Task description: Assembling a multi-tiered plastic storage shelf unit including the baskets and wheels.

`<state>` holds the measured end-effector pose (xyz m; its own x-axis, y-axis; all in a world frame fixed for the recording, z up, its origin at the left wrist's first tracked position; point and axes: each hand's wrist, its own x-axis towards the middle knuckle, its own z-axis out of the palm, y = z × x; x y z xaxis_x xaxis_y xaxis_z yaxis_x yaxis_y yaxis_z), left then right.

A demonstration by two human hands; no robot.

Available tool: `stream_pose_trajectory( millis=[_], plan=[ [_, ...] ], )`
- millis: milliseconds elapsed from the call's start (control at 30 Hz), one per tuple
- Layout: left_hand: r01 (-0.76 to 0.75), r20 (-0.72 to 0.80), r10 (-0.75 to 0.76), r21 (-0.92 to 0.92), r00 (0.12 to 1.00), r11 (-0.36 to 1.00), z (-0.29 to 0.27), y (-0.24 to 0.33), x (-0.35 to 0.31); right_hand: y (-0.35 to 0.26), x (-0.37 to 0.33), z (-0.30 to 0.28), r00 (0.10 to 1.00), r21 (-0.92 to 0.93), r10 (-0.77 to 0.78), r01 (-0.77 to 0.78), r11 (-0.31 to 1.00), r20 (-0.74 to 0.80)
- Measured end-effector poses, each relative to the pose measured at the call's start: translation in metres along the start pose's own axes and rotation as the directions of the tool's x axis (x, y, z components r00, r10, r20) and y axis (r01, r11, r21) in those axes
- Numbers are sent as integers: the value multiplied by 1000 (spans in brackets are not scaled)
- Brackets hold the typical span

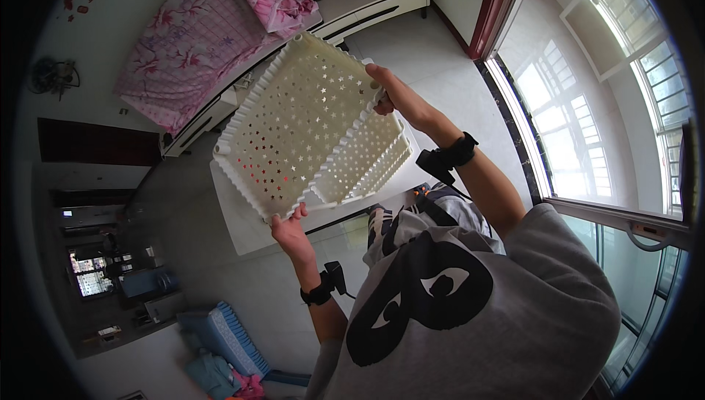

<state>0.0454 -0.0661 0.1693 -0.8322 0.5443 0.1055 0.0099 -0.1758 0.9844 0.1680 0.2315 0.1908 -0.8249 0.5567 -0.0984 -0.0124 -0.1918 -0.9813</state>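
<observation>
A cream plastic basket [294, 117] with star-shaped cut-outs and scalloped rims is held up tilted between my hands. My left hand [291, 237] is closed on its near corner, thumb and fingers at the rim. At the far right corner, my right hand [396, 97] is closed round the edge. A second star-punched cream face [367, 157] shows just right of the long scalloped rim; I cannot tell whether it belongs to the same basket or a separate piece. Beneath lies a white tabletop [239, 227]. Black bands with small devices are strapped round both my wrists.
A long low white cabinet [378, 7] runs along the far wall, partly draped with a pink patterned cloth [198, 33]. Glass sliding doors [624, 216] stand at the right. A blue padded seat [224, 337] is at the lower left.
</observation>
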Motion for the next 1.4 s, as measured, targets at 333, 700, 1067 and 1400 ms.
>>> stream_pose_trajectory(
  millis=[333, 700, 1067, 1400],
  plan=[
    [-6, 64, 15, -137, 998, 990, -3, 5, 3, 0, 8, -2, 997, -87, 65, -60, 994, 53],
    [79, 108, -67, -111, 992, 991, -6, 15, 7, -11, -5, 2, 1000, -16, -3, 3, 1000, 15],
    [64, 61, -54, -167, 997, 984, -5, 10, 5, 8, -3, 12, 984, -20, -40, 37, 999, -171],
    [117, 30, -113, -225, 993, 967, -3, 12, 7, 3, 4, 5, 997, -111, -72, 68, 991, -35]
  ],
)
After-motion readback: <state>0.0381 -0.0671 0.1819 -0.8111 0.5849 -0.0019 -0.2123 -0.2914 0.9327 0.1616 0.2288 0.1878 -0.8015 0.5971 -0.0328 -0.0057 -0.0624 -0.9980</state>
